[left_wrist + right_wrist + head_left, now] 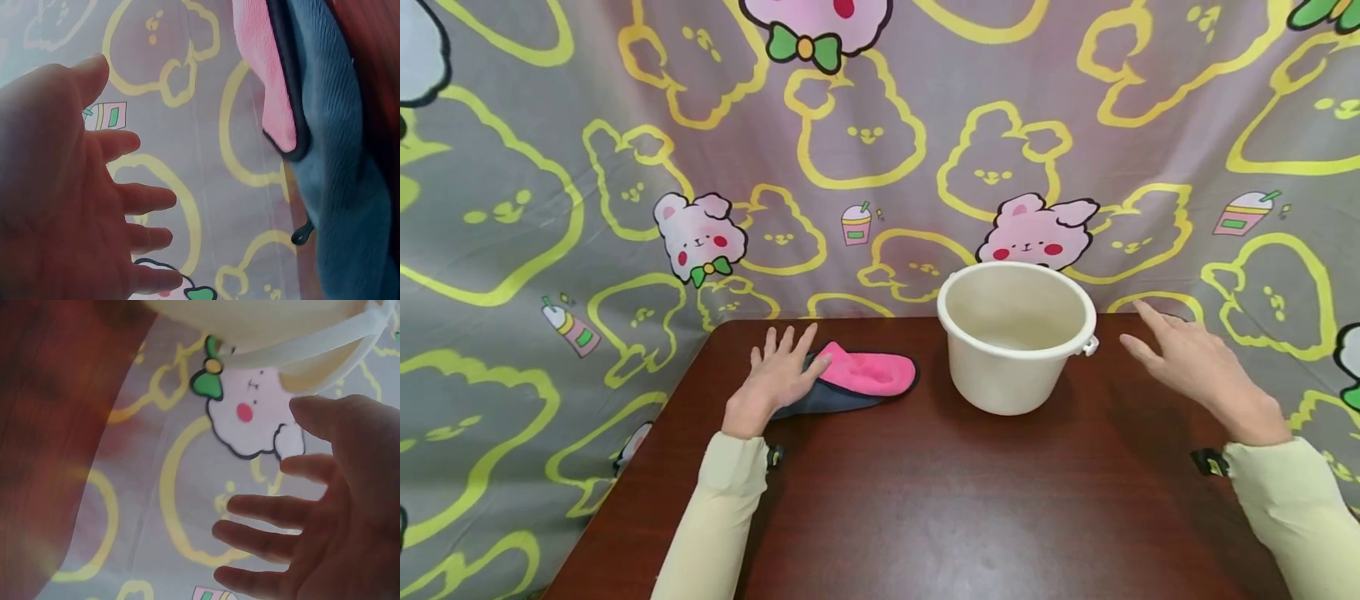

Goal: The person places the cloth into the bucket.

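Note:
A folded pink and blue-grey cloth with dark edging lies at the back left of the table; the left wrist view shows its blue side and a small dark loop. My left hand is over the cloth's left end in the head view, fingers spread and holding nothing. To the cloth's right stands a cream bucket, upright, with nothing visible inside. My right hand is in the air to the bucket's right, fingers extended and nothing in them. In the right wrist view, the bucket's pale handle lies against its side.
The dark red-brown table has a glossy top. A grey curtain with yellow cartoon outlines and pink rabbit faces hangs right behind its far edge and along the left side.

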Demonstrator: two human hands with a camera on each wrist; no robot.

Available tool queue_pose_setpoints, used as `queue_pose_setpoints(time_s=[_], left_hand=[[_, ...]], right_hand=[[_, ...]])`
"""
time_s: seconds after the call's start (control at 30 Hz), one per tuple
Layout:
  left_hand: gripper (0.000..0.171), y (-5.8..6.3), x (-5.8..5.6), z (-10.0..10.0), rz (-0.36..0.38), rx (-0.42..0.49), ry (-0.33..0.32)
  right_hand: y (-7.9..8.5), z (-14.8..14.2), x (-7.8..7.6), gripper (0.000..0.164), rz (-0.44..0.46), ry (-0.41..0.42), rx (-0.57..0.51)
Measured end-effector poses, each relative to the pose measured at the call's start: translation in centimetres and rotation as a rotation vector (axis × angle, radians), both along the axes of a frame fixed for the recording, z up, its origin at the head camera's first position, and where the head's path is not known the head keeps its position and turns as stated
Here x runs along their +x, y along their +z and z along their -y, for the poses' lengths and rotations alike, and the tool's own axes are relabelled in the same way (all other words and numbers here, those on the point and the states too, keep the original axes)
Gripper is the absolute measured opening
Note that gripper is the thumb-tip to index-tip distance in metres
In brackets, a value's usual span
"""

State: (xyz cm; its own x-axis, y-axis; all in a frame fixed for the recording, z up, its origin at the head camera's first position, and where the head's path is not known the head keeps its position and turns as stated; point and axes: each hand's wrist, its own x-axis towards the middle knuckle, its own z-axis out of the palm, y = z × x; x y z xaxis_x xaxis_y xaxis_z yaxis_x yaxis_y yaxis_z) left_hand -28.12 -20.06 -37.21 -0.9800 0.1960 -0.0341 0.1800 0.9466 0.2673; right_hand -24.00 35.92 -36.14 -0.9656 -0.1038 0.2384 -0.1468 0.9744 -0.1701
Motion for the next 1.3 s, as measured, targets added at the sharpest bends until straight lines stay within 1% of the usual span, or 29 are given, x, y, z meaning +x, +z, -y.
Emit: queue_pose_setpoints(time_s=[0.1, 0.2, 0.3, 0.4, 0.57, 0.77, 0.87, 1.0, 1.13, 1.2, 1.3], left_hand=[[0.078, -0.5, 0.1, -0.4, -0.004, 0.030, -0.013], [0.077, -0.8, 0.2, -0.8, -0.016, 0.055, -0.021], [0.076, -1.3, 0.1, -1.1, -0.018, 0.067, -0.028], [0.076, -1.9, -0.1, -1.4, -0.006, 0.079, -0.034], [0.078, -2.6, 0.0, -1.8, 0.038, 0.091, -0.040], [0.077, -3.0, 0.1, -2.1, 0.050, 0.093, -0.042], [0.078, -3.3, 0.0, -2.1, 0.058, 0.100, -0.039], [0.079, -4.0, 0.0, -2.2, 0.109, 0.104, -0.026], [0.080, -4.7, 0.0, -2.1, 0.168, 0.096, -0.002], [0.080, -5.0, -0.1, -2.1, 0.181, 0.096, 0.004], [0.081, -5.3, -0.3, -2.2, 0.194, 0.102, 0.016]], right_hand=[[0.4, 0.9, 0.2, 0.068, -0.032, -0.003, -0.078], [0.6, 1.8, 0.6, 0.061, -0.093, -0.014, -0.183], [0.5, 2.9, 1.0, 0.055, -0.140, -0.028, -0.299], [0.3, 3.9, 1.4, 0.053, -0.156, -0.038, -0.381], [0.0, 5.3, 1.4, 0.056, -0.118, -0.019, -0.413], [-0.7, 6.1, 1.2, 0.056, -0.085, 0.015, -0.450], [-0.9, 6.3, 1.2, 0.056, -0.071, 0.030, -0.500], [-0.9, 6.6, 1.1, 0.057, -0.045, 0.045, -0.560], [-0.7, 6.9, 0.8, 0.059, -0.022, 0.045, -0.555], [-0.6, 7.0, 0.6, 0.060, -0.007, 0.051, -0.567], [-0.5, 7.1, 0.3, 0.058, 0.006, 0.060, -0.619]])
